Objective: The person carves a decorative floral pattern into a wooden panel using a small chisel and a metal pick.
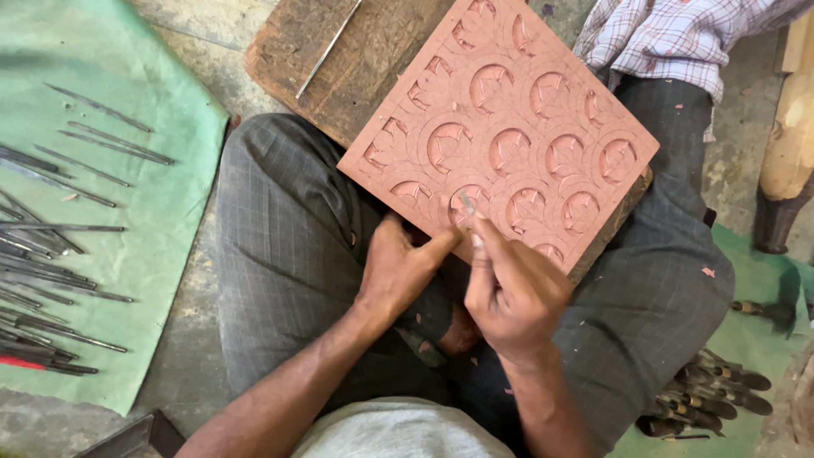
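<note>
Your right hand (509, 293) is nearest, fingers closed tight round a thin metal chisel (468, 205), tip touching the near edge of the pink carved slab (500, 127). Left hand (398, 267) sits just left of it, fingers curled loosely, thumb stretched toward the tool & pressing the slab's near edge; it grips nothing, only steadies.

Slab lies tilted across your lap on a dark wood block (339, 59), its near corner between your knees. It carries rows of round leaf hollows; the tip is in the near-row one.

To do this cut well, I'd judge:
- keep the left thumb touching the tool shank as a stop, so the tip can't skid into the finished hollows beside it
- low angle, small shavings; stone-like stuff probably chips if you lever
- keep the slab flat on the block, no rocking
- mind the thumb: it sits right by the tip

Spare tools (59, 254) lie well apart on the green cloth (161, 220) at left; a thin rod (326, 51) rests on the block's far end. More handled tools (712, 390) near right, by your knee. Another person's checked shirt (670, 34) shows far right.
</note>
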